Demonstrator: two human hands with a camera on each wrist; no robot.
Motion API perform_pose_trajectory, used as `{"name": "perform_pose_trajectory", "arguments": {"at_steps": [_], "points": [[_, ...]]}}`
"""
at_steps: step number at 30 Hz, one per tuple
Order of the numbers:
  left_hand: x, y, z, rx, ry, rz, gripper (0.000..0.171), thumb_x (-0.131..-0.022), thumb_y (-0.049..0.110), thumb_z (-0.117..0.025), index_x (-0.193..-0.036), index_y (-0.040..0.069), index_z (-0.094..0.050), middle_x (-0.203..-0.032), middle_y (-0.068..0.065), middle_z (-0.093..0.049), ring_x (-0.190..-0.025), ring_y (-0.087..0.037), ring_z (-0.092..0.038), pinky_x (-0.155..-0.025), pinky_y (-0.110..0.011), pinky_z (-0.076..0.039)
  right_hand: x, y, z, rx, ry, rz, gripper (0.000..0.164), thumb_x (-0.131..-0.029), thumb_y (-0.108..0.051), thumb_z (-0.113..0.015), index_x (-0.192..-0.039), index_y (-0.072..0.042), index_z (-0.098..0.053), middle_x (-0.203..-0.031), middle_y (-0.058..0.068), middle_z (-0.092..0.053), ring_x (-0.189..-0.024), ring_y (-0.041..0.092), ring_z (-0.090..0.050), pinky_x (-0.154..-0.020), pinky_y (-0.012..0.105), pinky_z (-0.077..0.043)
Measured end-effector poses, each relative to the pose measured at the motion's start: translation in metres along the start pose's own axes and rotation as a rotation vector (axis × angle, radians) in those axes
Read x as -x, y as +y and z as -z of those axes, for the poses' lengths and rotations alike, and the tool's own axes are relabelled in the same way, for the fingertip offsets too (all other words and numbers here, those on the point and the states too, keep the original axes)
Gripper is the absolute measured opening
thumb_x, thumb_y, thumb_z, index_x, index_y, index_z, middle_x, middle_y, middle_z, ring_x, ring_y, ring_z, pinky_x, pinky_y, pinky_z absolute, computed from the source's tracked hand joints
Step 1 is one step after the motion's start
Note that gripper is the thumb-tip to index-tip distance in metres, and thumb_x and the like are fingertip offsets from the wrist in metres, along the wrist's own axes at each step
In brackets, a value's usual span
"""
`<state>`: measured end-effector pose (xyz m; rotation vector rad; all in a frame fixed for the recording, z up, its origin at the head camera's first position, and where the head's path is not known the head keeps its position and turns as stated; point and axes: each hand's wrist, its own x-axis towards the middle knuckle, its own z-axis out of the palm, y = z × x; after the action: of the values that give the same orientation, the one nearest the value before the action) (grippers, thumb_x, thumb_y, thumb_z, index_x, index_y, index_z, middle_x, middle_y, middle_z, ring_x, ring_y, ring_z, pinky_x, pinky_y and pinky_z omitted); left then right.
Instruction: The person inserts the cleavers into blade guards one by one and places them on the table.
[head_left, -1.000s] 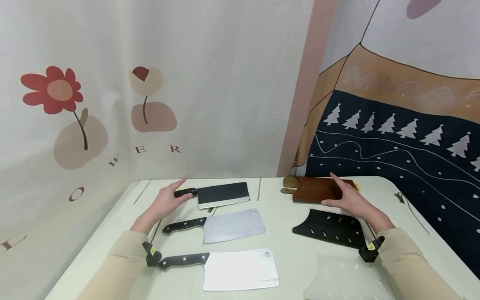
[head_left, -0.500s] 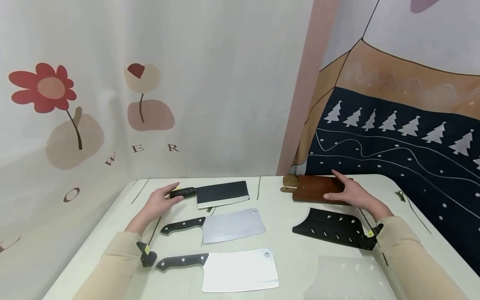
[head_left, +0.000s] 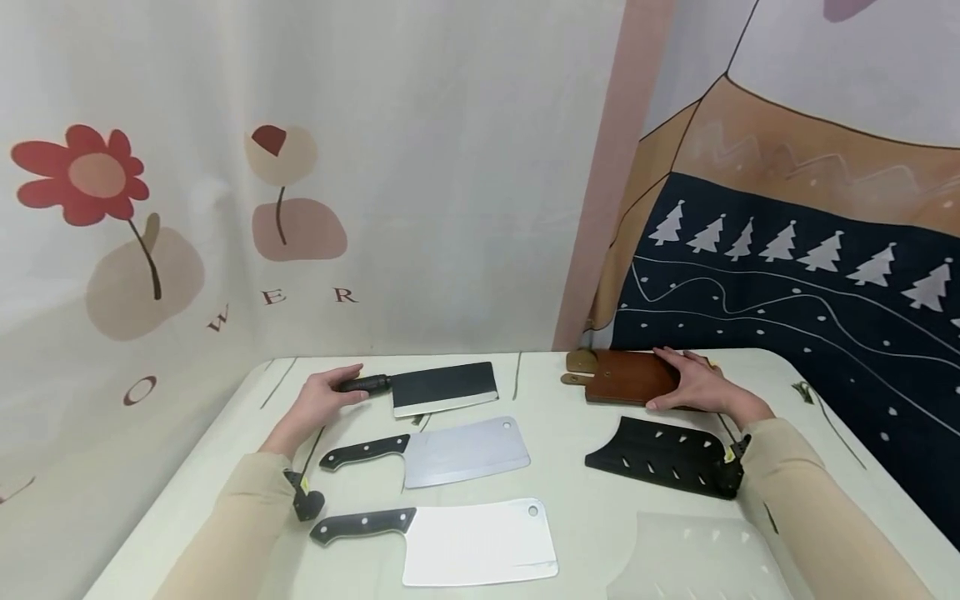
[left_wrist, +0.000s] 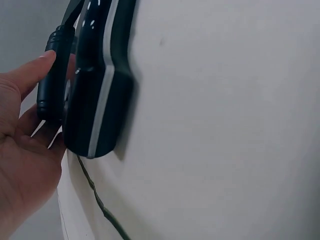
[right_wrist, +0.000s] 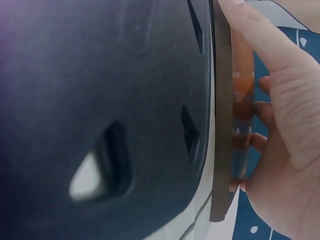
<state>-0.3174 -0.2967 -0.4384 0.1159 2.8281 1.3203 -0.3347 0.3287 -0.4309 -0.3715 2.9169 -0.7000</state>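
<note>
At the back left of the table, my left hand pinches the handle of a cleaver with a dark blade. In the left wrist view, the thumb lies on that black handle and the fingers pass behind it. My right hand holds the right end of a brown leather knife sheath at the back right, thumb on the near edge. The right wrist view has the fingers curled at the sheath's far side. Both things lie on the table.
Two silver cleavers, a middle one and a near one, lie in front with black handles. A black slotted blade guard and a translucent one lie below the leather sheath. Printed curtains hang behind the table.
My left hand has shifted slightly left along the handle, its fingers nearer together. My right hand's fingers have come down onto the leather sheath. The cleavers and guards lie as before.
</note>
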Motion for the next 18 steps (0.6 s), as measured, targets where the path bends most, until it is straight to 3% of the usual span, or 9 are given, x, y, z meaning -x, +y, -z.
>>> {"name": "perform_pose_trajectory", "arguments": {"at_steps": [9, 18], "points": [[-0.006, -0.007, 0.001, 0.008, -0.035, 0.026, 0.062, -0.096, 0.016, -0.072, -0.152, 0.002, -0.047, -0.155, -0.023, -0.043, -0.145, -0.045, -0.034, -0.117, -0.058, -0.026, -0.004, -0.006, 0.005, 0.012, -0.056, 0.025, 0.118, -0.071, -0.049, -0.09, -0.156, 0.007, -0.029, -0.161, 0.036, -0.017, -0.141, 0.064, -0.009, -0.1, 0.086, -0.012], [-0.009, -0.011, -0.001, 0.037, -0.039, 0.031, 0.064, -0.094, 0.012, -0.074, -0.151, 0.002, -0.047, -0.154, -0.024, -0.044, -0.144, -0.047, -0.034, -0.117, -0.06, -0.023, -0.005, -0.005, 0.002, -0.004, -0.09, 0.031, 0.119, -0.07, -0.045, -0.092, -0.156, 0.006, -0.028, -0.158, 0.036, -0.02, -0.14, 0.063, -0.008, -0.103, 0.082, -0.017]]}}
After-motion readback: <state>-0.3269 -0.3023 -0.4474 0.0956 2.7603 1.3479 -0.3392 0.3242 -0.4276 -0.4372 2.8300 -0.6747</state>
